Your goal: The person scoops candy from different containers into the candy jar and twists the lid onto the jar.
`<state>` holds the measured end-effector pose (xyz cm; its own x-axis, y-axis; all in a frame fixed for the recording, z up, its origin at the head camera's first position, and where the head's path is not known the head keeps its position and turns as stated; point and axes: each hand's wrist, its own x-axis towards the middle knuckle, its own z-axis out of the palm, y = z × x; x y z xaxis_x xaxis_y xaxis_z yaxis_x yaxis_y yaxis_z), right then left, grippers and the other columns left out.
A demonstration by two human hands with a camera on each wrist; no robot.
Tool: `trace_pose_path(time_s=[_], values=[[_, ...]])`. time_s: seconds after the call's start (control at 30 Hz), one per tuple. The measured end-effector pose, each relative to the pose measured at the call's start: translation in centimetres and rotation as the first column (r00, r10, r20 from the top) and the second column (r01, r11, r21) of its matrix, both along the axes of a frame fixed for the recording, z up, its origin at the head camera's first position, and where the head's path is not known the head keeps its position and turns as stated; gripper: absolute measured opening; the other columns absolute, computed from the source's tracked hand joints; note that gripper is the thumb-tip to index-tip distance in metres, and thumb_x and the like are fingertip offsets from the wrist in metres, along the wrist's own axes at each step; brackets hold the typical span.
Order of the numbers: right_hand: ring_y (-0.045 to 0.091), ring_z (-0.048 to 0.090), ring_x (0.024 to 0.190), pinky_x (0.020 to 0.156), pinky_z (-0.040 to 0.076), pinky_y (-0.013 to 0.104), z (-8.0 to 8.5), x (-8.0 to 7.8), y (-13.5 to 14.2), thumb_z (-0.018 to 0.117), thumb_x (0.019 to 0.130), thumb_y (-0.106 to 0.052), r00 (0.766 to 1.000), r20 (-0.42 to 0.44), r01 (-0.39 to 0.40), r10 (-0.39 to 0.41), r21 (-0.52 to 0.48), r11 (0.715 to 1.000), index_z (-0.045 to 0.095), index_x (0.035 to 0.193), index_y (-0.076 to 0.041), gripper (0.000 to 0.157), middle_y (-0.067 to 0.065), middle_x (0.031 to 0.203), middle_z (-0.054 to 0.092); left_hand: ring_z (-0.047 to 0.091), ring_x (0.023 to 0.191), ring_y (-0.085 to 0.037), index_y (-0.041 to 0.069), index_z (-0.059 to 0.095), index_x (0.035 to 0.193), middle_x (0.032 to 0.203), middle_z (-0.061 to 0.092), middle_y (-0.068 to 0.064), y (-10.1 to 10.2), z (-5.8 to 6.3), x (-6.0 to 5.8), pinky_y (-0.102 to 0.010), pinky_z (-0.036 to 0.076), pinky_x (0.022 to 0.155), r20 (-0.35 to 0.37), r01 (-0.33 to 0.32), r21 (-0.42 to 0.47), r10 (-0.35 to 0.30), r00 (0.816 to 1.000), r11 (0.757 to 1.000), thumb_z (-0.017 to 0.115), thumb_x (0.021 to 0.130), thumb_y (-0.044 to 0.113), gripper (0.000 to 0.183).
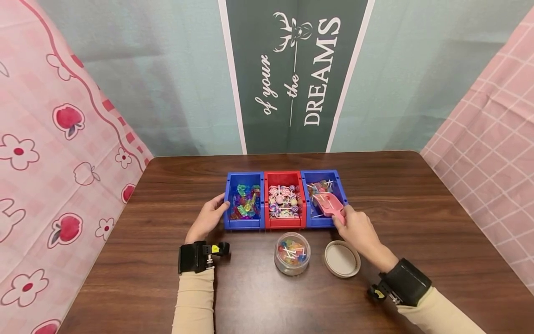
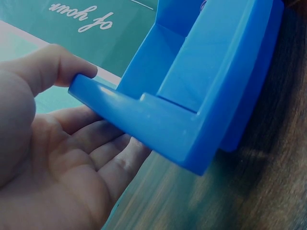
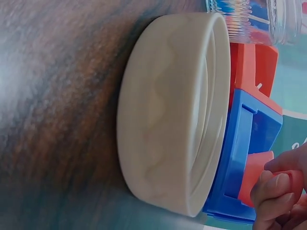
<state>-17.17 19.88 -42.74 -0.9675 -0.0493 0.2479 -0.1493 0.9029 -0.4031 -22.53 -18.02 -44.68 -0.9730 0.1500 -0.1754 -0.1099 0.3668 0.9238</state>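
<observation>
My left hand (image 1: pixel 207 220) pinches the outer side wall of the left blue bin (image 1: pixel 245 224), thumb on the rim and fingers beneath in the left wrist view. Translucent coloured pieces (image 1: pixel 247 202) lie inside that bin. On the right, my right hand (image 1: pixel 362 230) grips a pink scoop (image 1: pixel 330 204) by its handle. The scoop's head is down in the right blue bin (image 1: pixel 319 176), against small translucent lollipops (image 1: pixel 321 186). Between them a red bin (image 1: pixel 282 178) holds striped and swirled lollipops (image 1: pixel 283 200). The right wrist view shows the fingers curled round the scoop handle (image 3: pixel 290 184).
In front of the bins stands a clear jar (image 1: pixel 289 268), lidless, with colourful lollipops inside. Its cream lid (image 1: pixel 342 260) lies to the right, hollow side up, near my right forearm. The wooden table (image 1: pixel 183 181) backs onto a printed curtain (image 1: pixel 288 134).
</observation>
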Motion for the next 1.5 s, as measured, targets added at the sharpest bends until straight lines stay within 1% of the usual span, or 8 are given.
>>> trace_pose_path(time_s=[0.3, 0.57, 0.8, 0.93, 1.07, 1.17, 1.3, 1.5], values=[[0.021, 0.048, 0.051, 0.047, 0.036, 0.030, 0.0, 0.3, 0.3, 0.067, 0.085, -0.012, 0.999, -0.023, -0.024, 0.024, -0.018, 1.000, 0.054, 0.080, 0.001, 0.019, 0.006, 0.055, 0.049, 0.045, 0.137, -0.036, 0.001, 0.032, 0.149, 0.149, 0.044, -0.023, 0.1, -0.1, 0.0, -0.052, 0.034, 0.116, 0.022, -0.012, 0.000, 0.012, 1.000, 1.000, 0.042, 0.103, 0.021, 0.051], [0.017, 0.045, 0.050, 0.047, 0.033, 0.027, 0.2, 0.6, 0.3, 0.067, 0.086, -0.012, 0.999, -0.023, -0.032, 0.032, -0.034, 0.999, 0.055, 0.084, 0.002, 0.018, 0.004, 0.054, 0.047, 0.042, 0.138, -0.038, -0.001, 0.031, 0.149, 0.150, 0.042, -0.025, 0.0, 0.0, 0.0, -0.053, 0.033, 0.116, 0.004, -0.004, -0.017, 0.004, 1.000, 1.000, 0.040, 0.103, 0.019, 0.051], [0.017, 0.045, 0.050, 0.047, 0.032, 0.027, 0.4, 0.6, 0.3, 0.068, 0.086, -0.012, 0.999, -0.025, -0.034, 0.033, -0.034, 0.999, 0.056, 0.084, 0.002, 0.018, 0.003, 0.054, 0.047, 0.043, 0.138, -0.037, 0.000, 0.031, 0.149, 0.150, 0.041, -0.024, -0.1, 0.2, 0.1, -0.052, 0.032, 0.117, 0.011, -0.005, -0.003, 0.005, 1.000, 1.000, 0.041, 0.104, 0.020, 0.051], [0.016, 0.044, 0.050, 0.047, 0.031, 0.026, 0.4, 0.8, 0.4, 0.068, 0.086, -0.012, 0.998, -0.043, -0.041, 0.040, -0.034, 0.999, 0.056, 0.084, 0.001, 0.018, 0.003, 0.054, 0.046, 0.043, 0.138, -0.037, 0.000, 0.031, 0.149, 0.150, 0.042, -0.024, -0.1, 0.2, 0.1, -0.052, 0.033, 0.116, 0.019, -0.007, 0.004, 0.007, 1.000, 1.000, 0.040, 0.104, 0.019, 0.050], [0.013, 0.041, 0.049, 0.046, 0.029, 0.023, 0.5, 1.0, 0.7, 0.070, 0.085, -0.011, 0.994, -0.100, -0.058, 0.054, -0.034, 0.998, 0.056, 0.083, 0.000, 0.018, 0.001, 0.053, 0.044, 0.042, 0.139, -0.037, 0.000, 0.031, 0.149, 0.150, 0.042, -0.024, 0.0, 0.2, 0.1, -0.052, 0.033, 0.117, 0.020, -0.007, 0.008, 0.007, 1.000, 1.000, 0.040, 0.104, 0.018, 0.050], [0.007, 0.036, 0.049, 0.045, 0.027, 0.020, 0.7, 1.3, 1.0, 0.072, 0.082, -0.009, 0.984, -0.162, -0.088, 0.081, -0.037, 0.995, 0.055, 0.081, -0.001, 0.018, -0.001, 0.053, 0.042, 0.042, 0.139, -0.037, -0.001, 0.031, 0.149, 0.150, 0.042, -0.024, 0.0, 0.0, 0.0, -0.052, 0.032, 0.117, 0.018, -0.007, 0.005, 0.006, 1.000, 1.000, 0.040, 0.104, 0.018, 0.050], [-0.003, 0.029, 0.051, 0.045, 0.025, 0.016, 1.2, 1.7, 1.5, 0.075, 0.078, -0.004, 0.963, -0.227, -0.162, 0.145, -0.059, 0.985, 0.056, 0.081, -0.004, 0.019, -0.005, 0.054, 0.040, 0.041, 0.139, -0.037, -0.002, 0.032, 0.148, 0.149, 0.042, -0.024, 0.0, 0.2, 0.1, -0.051, 0.032, 0.117, 0.005, -0.011, -0.001, 0.011, 1.000, 1.000, 0.040, 0.104, 0.019, 0.050], [-0.009, 0.030, 0.053, 0.044, 0.026, 0.009, 2.0, 2.5, 2.5, 0.077, 0.075, 0.000, 0.928, -0.253, -0.303, 0.273, -0.087, 0.949, 0.058, 0.083, -0.007, 0.022, -0.009, 0.057, 0.047, 0.044, 0.138, -0.036, -0.001, 0.033, 0.148, 0.149, 0.043, -0.024, 0.0, 0.1, -0.1, -0.051, 0.034, 0.116, -0.001, -0.014, 0.002, 0.014, 1.000, 1.000, 0.041, 0.103, 0.019, 0.049]])
